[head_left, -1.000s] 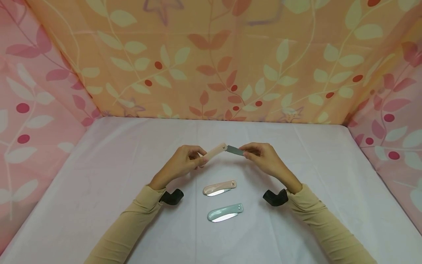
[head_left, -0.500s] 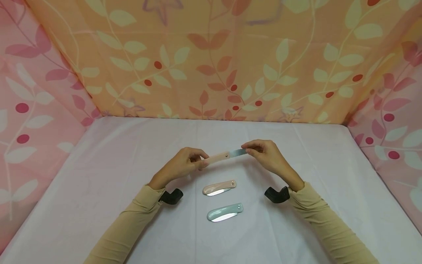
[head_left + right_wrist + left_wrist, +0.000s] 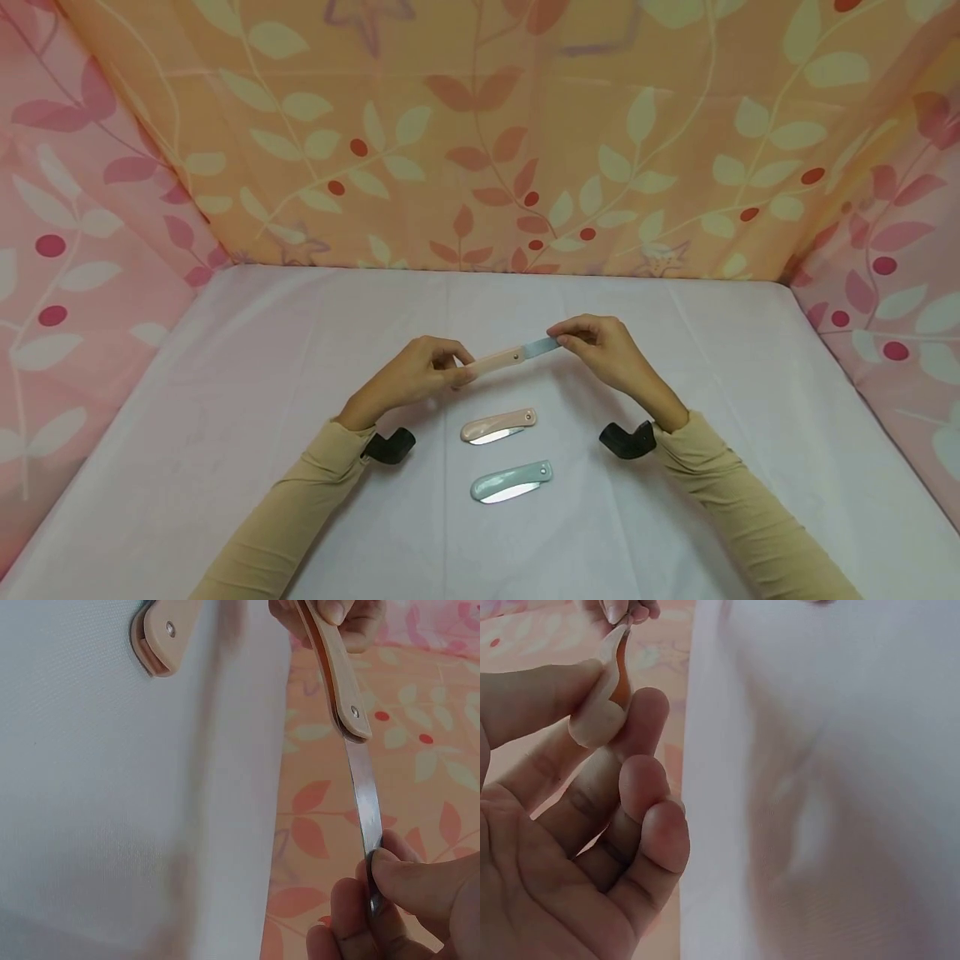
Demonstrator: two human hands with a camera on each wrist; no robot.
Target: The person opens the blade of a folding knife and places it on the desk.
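Note:
A folding knife with a pale peach handle (image 3: pixel 497 361) is held above the table between both hands, its blade (image 3: pixel 542 347) swung out nearly in line with the handle. My left hand (image 3: pixel 422 367) pinches the handle's end between thumb and fingers; the left wrist view shows the hollow slot of the handle (image 3: pixel 600 724). With thumb and fingertips, my right hand (image 3: pixel 603 350) pinches the blade near its tip; the right wrist view shows the metal blade (image 3: pixel 364 795) running up to the riveted pivot. The blade's tip is partly hidden by the fingers.
Nearer the person lie a pink folding knife (image 3: pixel 498 426) and a green folding knife (image 3: pixel 512 482), both with blades partly showing. They rest on a white-covered table (image 3: pixel 300 517). A patterned orange cloth (image 3: pixel 480 150) stands behind, with pink cloth at both sides.
The blade has swung upward from a downward angle to nearly straight with the handle. My right hand rose slightly with it, and the handle's pivot end came down.

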